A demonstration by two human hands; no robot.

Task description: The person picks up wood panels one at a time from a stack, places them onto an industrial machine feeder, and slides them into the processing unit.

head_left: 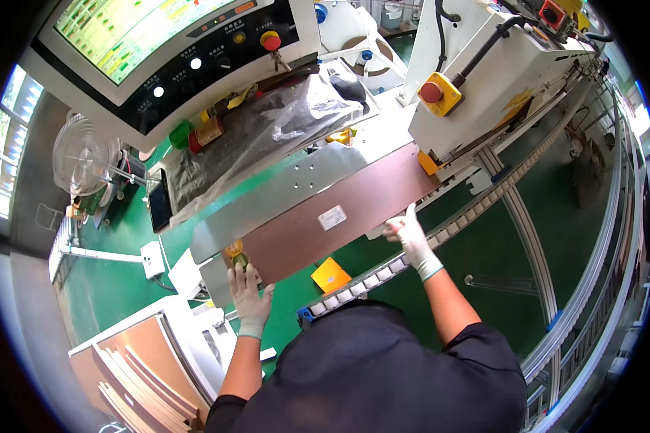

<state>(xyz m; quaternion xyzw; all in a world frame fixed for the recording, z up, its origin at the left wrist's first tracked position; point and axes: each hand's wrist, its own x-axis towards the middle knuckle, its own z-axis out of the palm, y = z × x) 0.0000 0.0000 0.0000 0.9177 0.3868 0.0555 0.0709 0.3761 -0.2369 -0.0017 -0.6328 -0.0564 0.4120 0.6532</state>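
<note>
A long, brownish-pink panel [354, 195] with a white label [332, 217] lies slantwise across a grey metal bed in front of me. At its left end sits a small round yellow-and-green thing [236, 252], too small to name. My left hand [251, 303], in a pale glove, reaches that end with its fingers stretched out, the tips at the panel's corner by the round thing. Along the near edge, toward the right end, is my right hand [413, 244], also gloved. Its fingers are apart, one pointing up beside the panel's edge; whether it touches the panel is unclear.
Behind the panel stands a machine console with a screen [130, 32] and a red stop button [271, 41]. Another red button [432, 92] is on the right housing. A roller rail [390, 270] runs close before me. Boards [144, 390] are stacked lower left.
</note>
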